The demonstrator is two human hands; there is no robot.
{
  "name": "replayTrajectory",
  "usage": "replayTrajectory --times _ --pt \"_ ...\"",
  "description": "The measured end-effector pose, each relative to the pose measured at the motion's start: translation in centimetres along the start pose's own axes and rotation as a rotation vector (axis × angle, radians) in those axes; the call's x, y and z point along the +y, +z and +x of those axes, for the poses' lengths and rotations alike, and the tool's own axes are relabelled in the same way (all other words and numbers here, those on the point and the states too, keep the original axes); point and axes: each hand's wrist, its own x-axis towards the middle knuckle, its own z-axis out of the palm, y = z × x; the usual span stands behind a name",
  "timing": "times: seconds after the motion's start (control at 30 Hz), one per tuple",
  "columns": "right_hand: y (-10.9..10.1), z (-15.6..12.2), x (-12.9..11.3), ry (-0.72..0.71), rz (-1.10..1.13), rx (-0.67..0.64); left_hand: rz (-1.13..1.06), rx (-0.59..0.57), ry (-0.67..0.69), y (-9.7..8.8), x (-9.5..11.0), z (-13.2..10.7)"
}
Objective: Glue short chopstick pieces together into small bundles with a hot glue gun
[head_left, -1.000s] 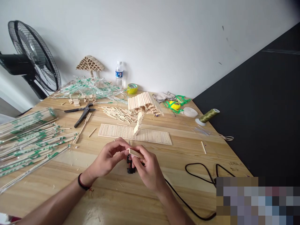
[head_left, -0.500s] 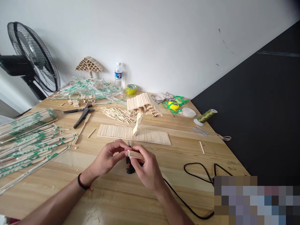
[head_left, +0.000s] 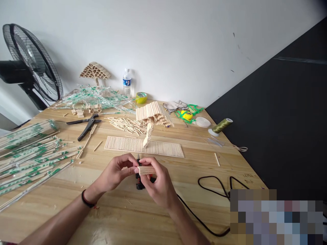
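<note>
Both hands meet over the wooden table (head_left: 122, 214) near its middle. My right hand (head_left: 159, 185) pinches a small bundle of short wooden sticks (head_left: 146, 169) glued side by side. My left hand (head_left: 116, 173) has its fingertips closed on the bundle's left end. Under the hands stands a black and red glue gun (head_left: 139, 182), its cord (head_left: 204, 224) trailing right. Just beyond lies a flat mat of sticks (head_left: 127, 144) with a stick-built mushroom-like model (head_left: 150, 117) standing on it.
Wrapped chopsticks (head_left: 28, 153) are piled at the left, loose cut sticks (head_left: 125, 124) and black pliers (head_left: 87, 126) behind. At the back are a fan (head_left: 28, 64), a second stick model (head_left: 95, 71), a water bottle (head_left: 127, 82), a tape roll (head_left: 141, 97). A green thread spool (head_left: 221, 126) lies right.
The stick bundle has turned from tilted to nearly level between my fingers. The view has shifted slightly to the right; nothing else on the table moved.
</note>
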Motion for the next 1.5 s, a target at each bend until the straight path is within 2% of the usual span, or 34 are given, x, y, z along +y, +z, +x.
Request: replayTrajectory --times 0.17,0.4,0.53,0.8,1.03,1.23,1.5 --pt "-0.2 0.1 -0.4 -0.028 0.02 -0.048 -0.034 -0.016 0.003 -0.2 0.4 0.1" --pt "0.0 -0.1 0.3 0.05 0.045 0.004 -0.01 -0.029 -0.032 -0.4 0.7 0.1" --pt "-0.1 0.0 0.2 0.022 0.026 -0.005 -0.039 -0.018 -0.046 -0.7 0.5 0.1" --pt "-0.3 0.0 0.4 0.002 -0.011 -0.024 -0.098 -0.077 -0.086 -1.6 0.1 0.2" --pt "-0.2 -0.1 0.6 -0.033 -0.025 -0.006 -0.115 -0.072 -0.147 -1.7 0.4 0.2" --pt "0.0 -0.1 0.5 -0.078 -0.025 -0.046 -0.121 -0.176 -0.187 -2.1 0.7 0.3" --pt "0.0 -0.2 0.6 -0.087 -0.021 -0.066 -0.087 -0.276 -0.159 -2.2 0.6 0.4"
